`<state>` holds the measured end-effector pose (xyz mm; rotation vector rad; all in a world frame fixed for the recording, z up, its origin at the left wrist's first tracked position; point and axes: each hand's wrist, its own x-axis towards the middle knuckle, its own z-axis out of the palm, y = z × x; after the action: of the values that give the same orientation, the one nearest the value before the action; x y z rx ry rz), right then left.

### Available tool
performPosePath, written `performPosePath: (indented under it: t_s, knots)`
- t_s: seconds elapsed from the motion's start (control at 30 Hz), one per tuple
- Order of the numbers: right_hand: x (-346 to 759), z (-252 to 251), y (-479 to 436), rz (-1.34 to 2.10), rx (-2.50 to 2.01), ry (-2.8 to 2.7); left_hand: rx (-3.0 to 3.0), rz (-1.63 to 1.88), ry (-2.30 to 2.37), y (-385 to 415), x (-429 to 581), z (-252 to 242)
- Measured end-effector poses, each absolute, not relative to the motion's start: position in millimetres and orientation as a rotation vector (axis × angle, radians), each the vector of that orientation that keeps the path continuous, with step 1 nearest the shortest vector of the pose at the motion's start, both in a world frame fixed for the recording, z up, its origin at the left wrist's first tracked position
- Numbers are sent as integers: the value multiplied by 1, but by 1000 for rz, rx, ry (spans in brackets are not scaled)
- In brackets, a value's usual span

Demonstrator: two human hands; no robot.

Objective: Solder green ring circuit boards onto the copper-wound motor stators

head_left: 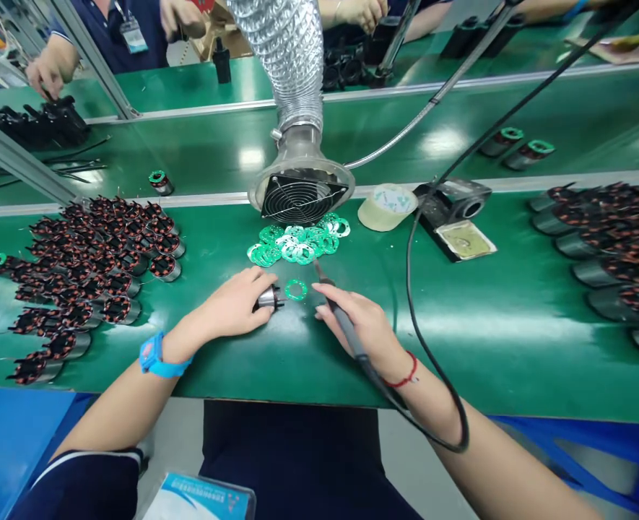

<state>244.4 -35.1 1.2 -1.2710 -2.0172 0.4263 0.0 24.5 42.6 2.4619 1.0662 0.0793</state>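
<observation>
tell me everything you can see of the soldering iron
The soldering iron is pen-shaped: a grey handle that looks like plastic, a slim tip, and a black cable from its rear that loops past the right forearm. The right hand holds it aslant, tip pointing away from the person, near the green rings; whether it touches them is unclear.

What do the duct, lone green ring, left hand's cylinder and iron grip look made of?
Duct: likely aluminium foil; bright, crinkled, silvery.
Ring: probably circuit-board laminate; flat, green, with small pale spots.
Cylinder: looks like metal; smooth silvery sheen, though partly covered.
Iron grip: plastic or rubber, can't tell which; plain dull grey.
</observation>
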Motion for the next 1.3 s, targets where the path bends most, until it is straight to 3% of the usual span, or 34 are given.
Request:
performPosePath:
  t_s: [0.27,0.83,1.3]
  knots:
    - [249,-11,-54,552,-1368,-1564,2490,250,995,21,-2,24]
    - [253,-12,-53,709,-1355,-1610,2578,311,999,21,3,23]
    - [242,2,-54,305,-1078,-1911,2574,306,987,21,4,21]
